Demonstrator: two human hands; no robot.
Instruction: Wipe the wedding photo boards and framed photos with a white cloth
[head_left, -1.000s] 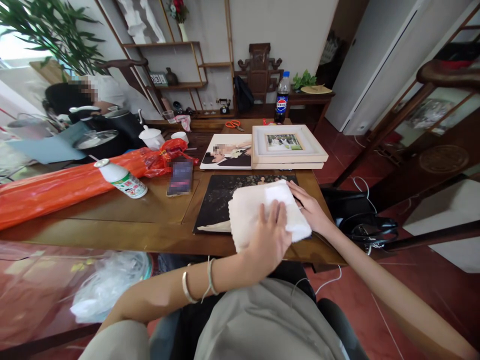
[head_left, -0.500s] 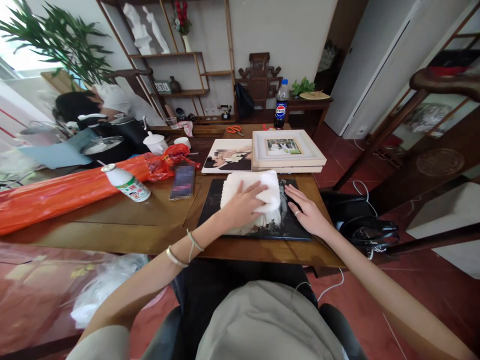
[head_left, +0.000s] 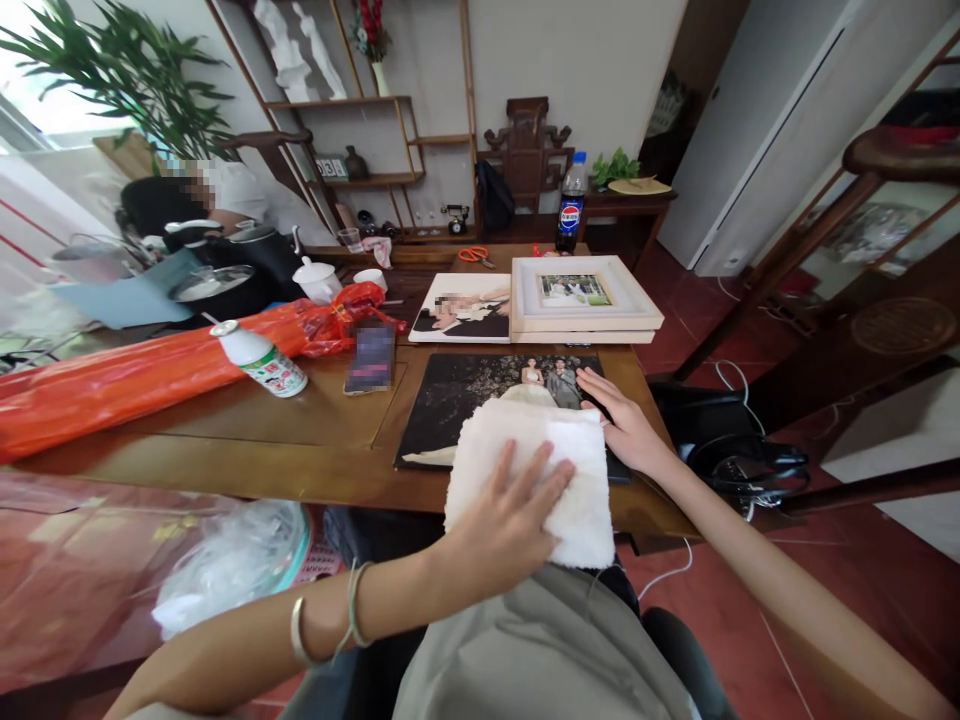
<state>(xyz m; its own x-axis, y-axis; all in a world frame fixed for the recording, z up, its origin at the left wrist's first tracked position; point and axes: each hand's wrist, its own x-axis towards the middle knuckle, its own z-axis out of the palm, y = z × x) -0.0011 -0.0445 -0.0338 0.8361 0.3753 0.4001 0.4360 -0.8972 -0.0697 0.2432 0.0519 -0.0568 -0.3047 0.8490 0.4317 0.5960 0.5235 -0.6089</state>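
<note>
A dark photo panel (head_left: 465,395) of a wedding couple lies flat at the near edge of the wooden table (head_left: 300,440). A folded white towel (head_left: 555,445) covers its near right part and hangs past the table edge. My left hand (head_left: 510,515) lies flat on the towel, fingers spread. My right hand (head_left: 622,425) rests flat on the panel's right edge, fingers stretched out, touching the towel's right side.
Behind the panel lie a second photo print (head_left: 461,308) and stacked pale frames (head_left: 581,295). A phone (head_left: 370,357), a white bottle (head_left: 259,358) and a long orange bag (head_left: 135,375) lie left. Scissors (head_left: 474,254) and a cola bottle (head_left: 571,205) stand at the far end. A person (head_left: 180,195) sits far left.
My left hand has drawn the towel from the panel's far part back toward me, down to the near edge. My right hand has stayed on the panel's right side.
</note>
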